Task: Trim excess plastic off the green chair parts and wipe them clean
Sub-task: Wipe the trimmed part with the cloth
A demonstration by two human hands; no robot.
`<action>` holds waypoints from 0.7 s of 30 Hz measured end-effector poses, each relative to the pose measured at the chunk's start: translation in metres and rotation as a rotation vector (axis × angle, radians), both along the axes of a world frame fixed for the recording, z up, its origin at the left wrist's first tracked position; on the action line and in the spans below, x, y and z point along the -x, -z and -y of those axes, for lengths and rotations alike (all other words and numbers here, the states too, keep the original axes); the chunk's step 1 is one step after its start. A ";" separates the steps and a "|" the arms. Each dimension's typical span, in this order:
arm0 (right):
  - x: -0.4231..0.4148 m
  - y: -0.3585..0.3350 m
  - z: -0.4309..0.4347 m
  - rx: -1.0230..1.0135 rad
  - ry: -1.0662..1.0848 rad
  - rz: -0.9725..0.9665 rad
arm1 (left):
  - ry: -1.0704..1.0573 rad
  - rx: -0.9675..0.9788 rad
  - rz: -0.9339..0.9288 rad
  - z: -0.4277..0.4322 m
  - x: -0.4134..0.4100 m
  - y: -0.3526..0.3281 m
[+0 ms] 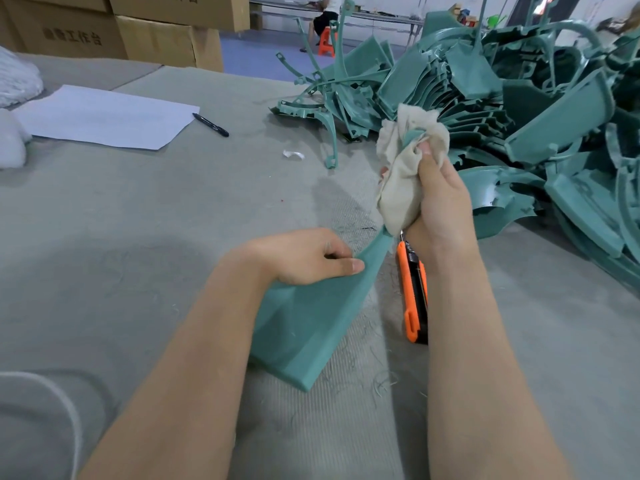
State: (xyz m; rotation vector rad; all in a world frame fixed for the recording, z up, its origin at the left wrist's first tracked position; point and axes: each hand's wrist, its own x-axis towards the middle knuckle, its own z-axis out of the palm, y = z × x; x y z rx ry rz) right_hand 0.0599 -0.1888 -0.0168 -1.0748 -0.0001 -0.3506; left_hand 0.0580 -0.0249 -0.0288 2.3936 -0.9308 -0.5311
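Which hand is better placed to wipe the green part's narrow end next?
Right. The right hand grips the cloth wrapped round the narrow end of the green part; the left hand holds its wide end.

Looks forward and down from head height, wide-angle, close over left hand (pixel 304 258) and right hand (pixel 440 199), across grey table (pixel 104 237).

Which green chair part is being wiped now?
The flat piece clear of the pile: left hand holds it, right hand grips the cloth round its stem.
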 end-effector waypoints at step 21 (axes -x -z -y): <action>0.004 -0.002 -0.002 0.482 0.223 0.029 | -0.007 -0.012 -0.076 0.000 0.001 0.000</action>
